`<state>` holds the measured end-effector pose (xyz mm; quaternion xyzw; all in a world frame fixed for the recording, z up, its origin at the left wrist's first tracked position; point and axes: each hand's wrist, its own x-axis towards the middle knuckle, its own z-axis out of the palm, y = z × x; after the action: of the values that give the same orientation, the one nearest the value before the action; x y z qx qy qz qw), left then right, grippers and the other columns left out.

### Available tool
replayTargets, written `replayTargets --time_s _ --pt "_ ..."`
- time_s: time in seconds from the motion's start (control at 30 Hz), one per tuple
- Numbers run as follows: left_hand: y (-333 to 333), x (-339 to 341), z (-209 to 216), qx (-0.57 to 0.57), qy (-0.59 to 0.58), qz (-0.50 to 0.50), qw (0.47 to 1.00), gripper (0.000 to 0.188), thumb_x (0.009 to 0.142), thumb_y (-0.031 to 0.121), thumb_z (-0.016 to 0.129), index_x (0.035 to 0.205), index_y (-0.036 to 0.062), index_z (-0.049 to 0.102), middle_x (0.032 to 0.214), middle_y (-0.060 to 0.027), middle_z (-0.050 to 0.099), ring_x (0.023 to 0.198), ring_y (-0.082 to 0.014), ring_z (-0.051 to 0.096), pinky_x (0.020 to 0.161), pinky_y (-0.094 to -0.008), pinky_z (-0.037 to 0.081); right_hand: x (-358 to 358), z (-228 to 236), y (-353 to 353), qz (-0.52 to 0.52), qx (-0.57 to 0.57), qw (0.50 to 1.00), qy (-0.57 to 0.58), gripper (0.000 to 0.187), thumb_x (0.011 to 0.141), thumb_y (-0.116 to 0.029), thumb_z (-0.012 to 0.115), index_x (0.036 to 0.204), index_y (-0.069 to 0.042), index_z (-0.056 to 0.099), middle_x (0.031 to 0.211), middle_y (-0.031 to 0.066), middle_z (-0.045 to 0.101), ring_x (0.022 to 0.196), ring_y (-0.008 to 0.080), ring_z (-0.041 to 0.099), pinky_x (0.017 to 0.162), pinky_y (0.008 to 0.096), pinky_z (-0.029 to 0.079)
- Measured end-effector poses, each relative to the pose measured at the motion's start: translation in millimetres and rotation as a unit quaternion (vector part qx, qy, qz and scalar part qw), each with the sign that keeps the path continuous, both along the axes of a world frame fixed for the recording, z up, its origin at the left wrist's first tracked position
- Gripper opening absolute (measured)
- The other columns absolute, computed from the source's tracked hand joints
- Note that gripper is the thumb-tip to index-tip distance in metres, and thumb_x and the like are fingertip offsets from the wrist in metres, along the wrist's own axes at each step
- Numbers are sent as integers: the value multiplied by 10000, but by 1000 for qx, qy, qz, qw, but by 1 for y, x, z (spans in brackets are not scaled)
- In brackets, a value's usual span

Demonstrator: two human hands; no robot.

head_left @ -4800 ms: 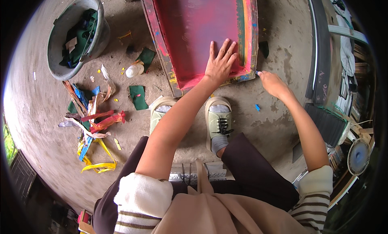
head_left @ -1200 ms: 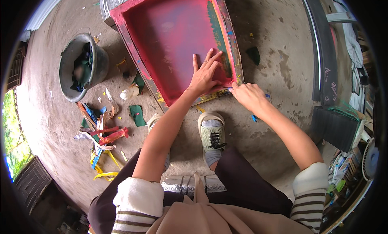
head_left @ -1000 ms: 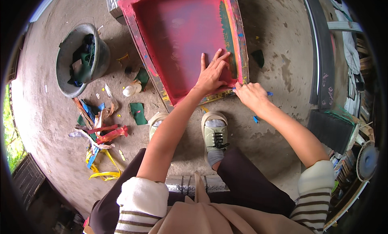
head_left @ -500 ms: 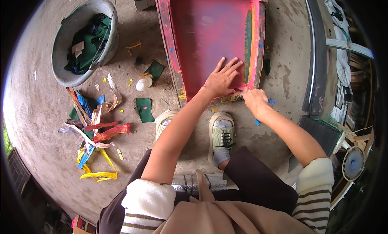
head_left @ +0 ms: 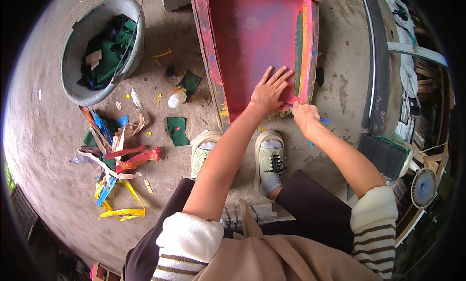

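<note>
A large ink-stained frame [head_left: 310, 43] with raised pink edges lies in front of me, its sunken panel [head_left: 252, 43] smeared red, pink and purple-grey. On the near end of that panel my left hand [head_left: 270, 92] rests palm down, fingers spread. My right hand [head_left: 307, 117] is closed at the frame's near right corner, beside my left thumb. What its fingers grip is hidden; a small blue bit [head_left: 324, 120] shows by its outer side. Green and orange bands run along the panel's right side.
On the left stands a grey bucket [head_left: 70, 82] of dark green cloth. Torn coloured strips [head_left: 121, 154], green scraps [head_left: 177, 131] and a whitish plastic cup [head_left: 176, 100] lie on the concrete floor. A long dark bar [head_left: 376, 67] and a fan [head_left: 424, 187] are at the right.
My view has shifted slightly. My left hand has moved a little closer to my right hand, which stays closed at the same corner.
</note>
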<state>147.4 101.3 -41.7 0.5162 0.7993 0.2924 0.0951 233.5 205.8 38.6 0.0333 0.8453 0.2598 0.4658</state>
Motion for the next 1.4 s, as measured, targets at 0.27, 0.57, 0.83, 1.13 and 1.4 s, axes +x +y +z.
replayTargets --time_s 0.27,0.57,0.83,1.13,1.4 --pt "0 -2 4 -40 15 -2 999 614 702 441 684 1184 107 499 1510 22 198 1410 -148 98 1157 -446 66 -4 2 1 -76 -30 997 14 253 954 -202 416 1112 -56 550 872 84 696 820 227 688 609 362 555" --pt "-3 -7 3 -31 36 -1 999 609 742 507 632 1159 85 497 1508 3 201 1411 -163 106 1150 -473 85 -4 1 21 -242 -175 949 103 402 983 -252 308 965 -14 631 949 211 651 906 374 631 799 463 504" --pt "9 3 2 -36 62 -11 997 633 749 557 609 1155 86 497 1510 5 198 1413 -176 103 1147 -483 88 11 -29 52 -204 -189 959 51 423 973 -280 321 1013 13 623 1083 213 615 1014 380 591 850 463 487" --pt "-21 -8 22 -210 155 -58 964 459 808 407 608 1188 157 542 1479 -8 274 1406 -192 146 1111 -573 109 8 107 34 -270 -141 926 225 449 973 -364 335 1077 -25 611 1104 208 615 1034 346 600 858 458 487" --pt "-115 -37 202 -358 244 -133 891 235 865 198 538 1084 143 601 1049 -49 648 1054 -226 593 1091 -552 194 54 213 17 -236 -208 865 391 451 961 -404 357 1117 -22 539 1057 221 622 1013 403 584 854 496 472"
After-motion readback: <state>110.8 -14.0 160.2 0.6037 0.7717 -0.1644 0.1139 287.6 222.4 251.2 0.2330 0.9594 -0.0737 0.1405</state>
